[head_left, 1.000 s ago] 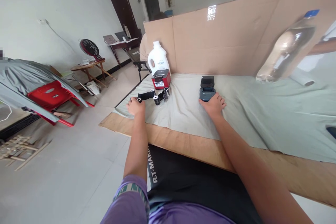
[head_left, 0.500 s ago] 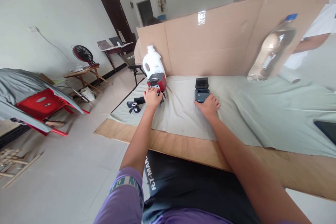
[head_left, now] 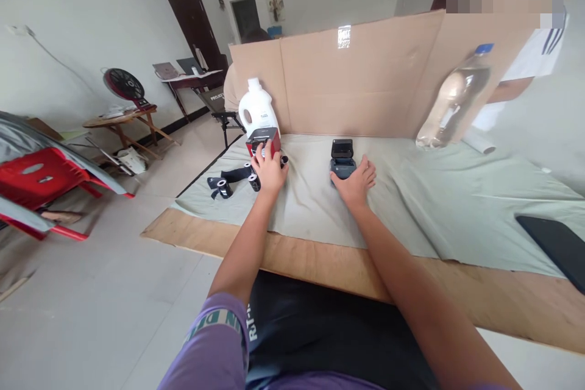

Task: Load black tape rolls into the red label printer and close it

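Note:
My left hand (head_left: 269, 172) reaches over the front of a red and black box (head_left: 273, 140), its fingers spread and partly covering it. Beside my left thumb lies a small black roll (head_left: 284, 161). More black rolls (head_left: 223, 189) lie on the cloth to the left, one with a loose strip. My right hand (head_left: 355, 183) is at a small dark portable printer (head_left: 342, 167), its lid (head_left: 342, 147) raised. The thumb lies across the printer's front and the other fingers are at its right side. The printer rests on the cloth.
A white jug (head_left: 259, 109) stands behind the red box. Cardboard (head_left: 361, 85) walls off the table's back. At right are a water bottle (head_left: 454, 103), a white roll (head_left: 479, 141) and a black phone-like slab (head_left: 555, 247). A person's arm (head_left: 509, 90) shows beyond the cardboard.
The view has shifted slightly. My left hand has moved up onto the box's front, uncovering rolls to its left. My right hand stays at the printer.

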